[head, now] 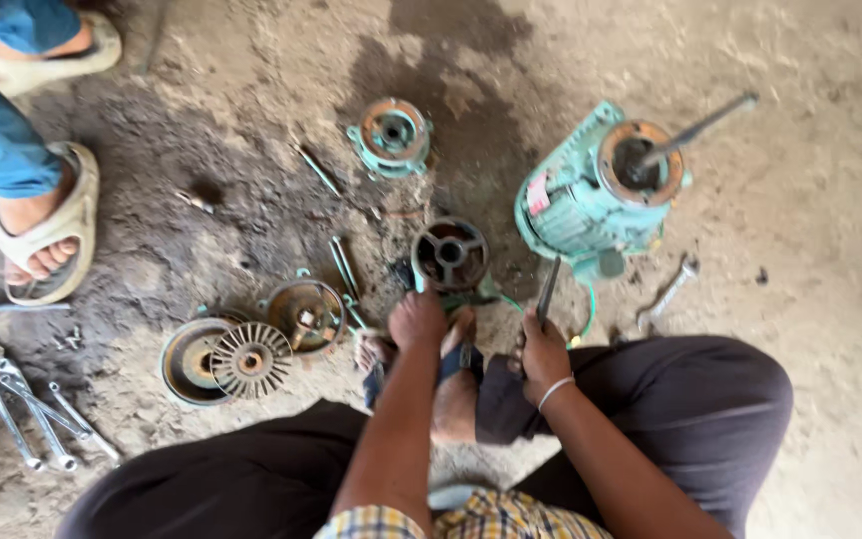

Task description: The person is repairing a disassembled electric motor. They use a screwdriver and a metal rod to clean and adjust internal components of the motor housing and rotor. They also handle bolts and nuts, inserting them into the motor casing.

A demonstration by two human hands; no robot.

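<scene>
Head view: motor's stripped already; left hand (417, 319) clamps the round rusty green-edged housing (450, 256), right hand (543, 351) at 3 o'clock grips a dark metal rod (548, 291).

wrenches (32, 404) lay on the dirt floor (830, 200) near its left edge, a green motor (576, 215) stood far right.
</scene>
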